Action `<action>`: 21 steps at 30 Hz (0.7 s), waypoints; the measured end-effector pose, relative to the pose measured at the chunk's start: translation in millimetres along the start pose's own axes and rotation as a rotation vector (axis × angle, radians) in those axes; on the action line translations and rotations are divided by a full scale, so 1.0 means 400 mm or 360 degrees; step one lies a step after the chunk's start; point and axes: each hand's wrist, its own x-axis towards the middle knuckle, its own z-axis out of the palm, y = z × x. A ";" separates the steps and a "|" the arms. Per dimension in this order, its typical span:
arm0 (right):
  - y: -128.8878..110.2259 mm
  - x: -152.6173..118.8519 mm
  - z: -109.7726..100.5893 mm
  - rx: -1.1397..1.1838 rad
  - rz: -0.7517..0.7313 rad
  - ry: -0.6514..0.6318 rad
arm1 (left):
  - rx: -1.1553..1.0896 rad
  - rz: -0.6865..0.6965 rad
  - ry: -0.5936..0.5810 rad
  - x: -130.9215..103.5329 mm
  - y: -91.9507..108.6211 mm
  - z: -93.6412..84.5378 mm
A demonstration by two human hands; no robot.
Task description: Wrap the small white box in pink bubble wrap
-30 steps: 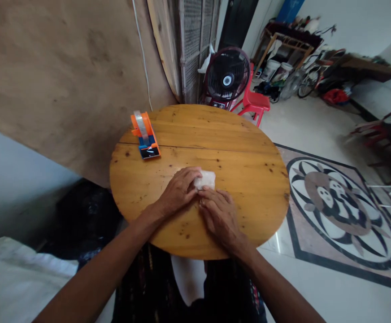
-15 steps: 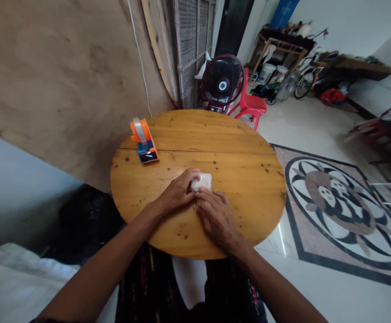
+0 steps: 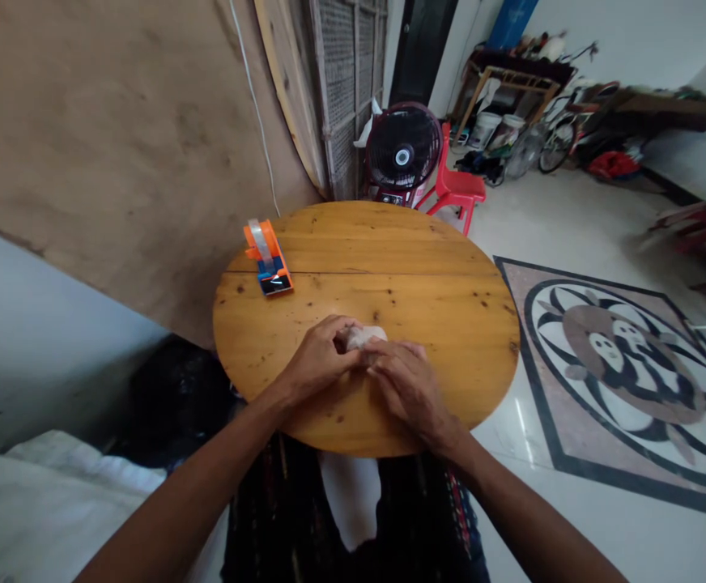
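Observation:
Near the front middle of the round wooden table (image 3: 450,308) is a small whitish packet (image 3: 366,335), wrapped in something clear or pale; its contents cannot be made out. My left hand (image 3: 322,352) grips its left end between thumb and fingers. My right hand (image 3: 406,380) closes on its near right side, the fingers bent over it and hiding much of that part. Toward the table's far left stands an orange and blue tape dispenser (image 3: 270,257) with a roll of clear tape, apart from both hands.
A fan (image 3: 402,154) and a red plastic chair (image 3: 459,186) stand just past the table's far edge. A board wall (image 3: 146,138) rises close on the left. A dark bag (image 3: 171,397) and a white sack (image 3: 49,502) lie at lower left.
My right hand has moved up and over the packet, covering more of it. The packet looks tilted or turned, and the view has shifted slightly.

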 end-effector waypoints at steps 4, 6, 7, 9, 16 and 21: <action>0.023 0.055 -0.016 0.0107 0.0139 0.0028 | -0.0262 -0.0190 -0.0082 0.021 0.023 0.005; 0.040 0.080 -0.013 0.0161 0.0261 0.0024 | -0.0384 -0.0266 -0.0084 0.038 0.021 0.007; 0.049 0.090 -0.008 0.0192 0.0325 0.0017 | -0.0423 -0.0303 -0.0079 0.048 0.017 0.007; 0.067 0.104 0.007 0.0270 0.0423 0.0011 | -0.0454 -0.0370 -0.0084 0.068 0.005 0.005; 0.105 0.116 0.067 0.0244 0.0434 0.0086 | -0.0491 -0.0430 -0.0187 0.114 -0.028 -0.027; 0.112 0.115 0.079 0.0110 0.0322 0.0138 | -0.0902 -0.0320 -0.0631 0.113 -0.054 -0.067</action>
